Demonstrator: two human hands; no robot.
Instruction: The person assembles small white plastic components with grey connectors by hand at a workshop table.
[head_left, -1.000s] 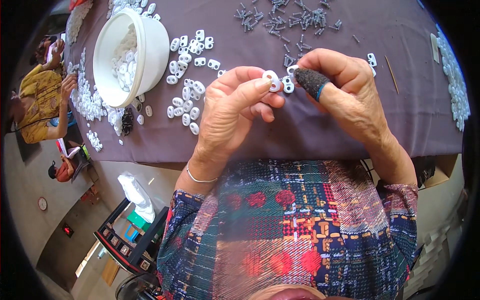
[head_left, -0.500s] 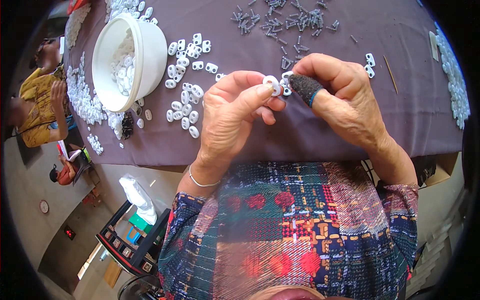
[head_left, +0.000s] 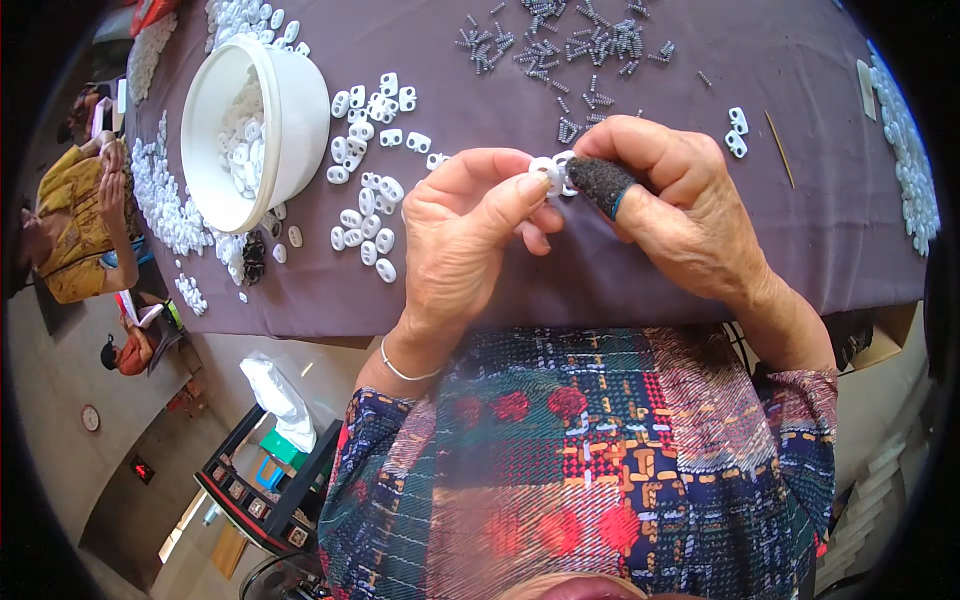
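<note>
Between the thumb and fingers of my left hand (head_left: 455,230) is a white oval two-hole plastic cord-lock piece (head_left: 543,170). My right hand (head_left: 690,220), with a dark cover (head_left: 600,185) on its thumb, pinches another white cord-lock part (head_left: 563,160) right against it. Fingertips hide much of the right-hand part, and I cannot tell whether a spring sits inside. Both hands are closed, raised over the near part of the table. Loose oval pieces (head_left: 375,220) and squarer two-hole pieces (head_left: 385,105) lie left of my left hand. Beyond my right hand is a pile of small metal springs (head_left: 610,42).
A white round tub (head_left: 300,130) of pieces tilts at the left, beside a heap of white parts (head_left: 165,195). Two joined-looking pieces (head_left: 737,132) and a thin stick (head_left: 780,148) lie right. More white parts (head_left: 905,150) line the right edge. Another person (head_left: 85,215) sits far left.
The two white parts have come closer together, now touching or overlapping. My right hand has shifted slightly left and down; my left hand keeps its pinch.
</note>
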